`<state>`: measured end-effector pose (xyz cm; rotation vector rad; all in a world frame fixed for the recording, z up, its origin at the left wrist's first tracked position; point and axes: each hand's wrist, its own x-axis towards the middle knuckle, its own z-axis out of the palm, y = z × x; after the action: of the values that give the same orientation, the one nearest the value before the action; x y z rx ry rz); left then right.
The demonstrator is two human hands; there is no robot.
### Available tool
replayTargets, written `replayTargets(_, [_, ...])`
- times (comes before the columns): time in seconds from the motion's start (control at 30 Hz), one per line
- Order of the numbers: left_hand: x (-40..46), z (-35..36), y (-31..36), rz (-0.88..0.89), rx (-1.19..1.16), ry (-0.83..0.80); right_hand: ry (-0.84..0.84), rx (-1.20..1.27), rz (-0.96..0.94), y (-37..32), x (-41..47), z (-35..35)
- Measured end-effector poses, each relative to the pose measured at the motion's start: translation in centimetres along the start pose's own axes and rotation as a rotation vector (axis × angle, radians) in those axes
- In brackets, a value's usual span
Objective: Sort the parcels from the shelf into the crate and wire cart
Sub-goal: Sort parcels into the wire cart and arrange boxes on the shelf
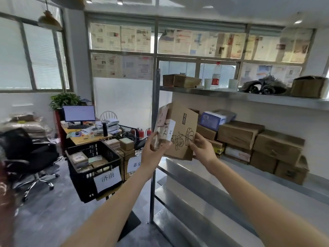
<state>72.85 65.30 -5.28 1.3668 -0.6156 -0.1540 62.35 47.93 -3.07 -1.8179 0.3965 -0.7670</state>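
I hold a brown cardboard parcel [179, 132] with a black flower drawing and white labels up in front of the metal shelf [195, 177]. My left hand [154, 150] grips its lower left corner and my right hand [202, 148] holds its lower right edge. Down to the left stands the black crate [83, 177] with a white paper sign, several small parcels inside. Behind it is the wire cart [132, 138], also with a sign and small boxes on top. More cardboard parcels [258, 141] are stacked on the shelf to the right.
A vertical shelf post [155, 111] stands just behind my left hand. The upper shelf holds boxes, a bottle [216, 77], cups and a black bundle. A desk with a monitor [79, 114] and a black office chair [26, 154] are at the left.
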Motion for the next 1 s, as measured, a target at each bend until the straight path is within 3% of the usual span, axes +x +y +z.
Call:
replayTargets(0.13, [2.6,-2.3,-1.6,0.026,0.075,0.072,0.0,-0.018,0.017,0.5,2.7,3.4])
replayTargets(0.33, [8.0,-4.2,-3.0,0.122,0.407,0.18,-0.061,0.079,0.038,1.7,8.2,7.8])
replayTargets(0.6, [14.9,-4.8,-5.1,0.242,0.787,0.281,-0.31,0.417,0.127,2.3,16.0,11.8])
replayTargets(0.9, [21.3,-5.9,-7.1,0.154,0.605,0.28,-0.352,0.378,-0.003,5.7,22.8,16.4])
replayTargets(1.0, [22.6,-7.2,-7.6,0.077,0.402,0.207,-0.333,0.435,-0.008,6.7,24.3,17.5])
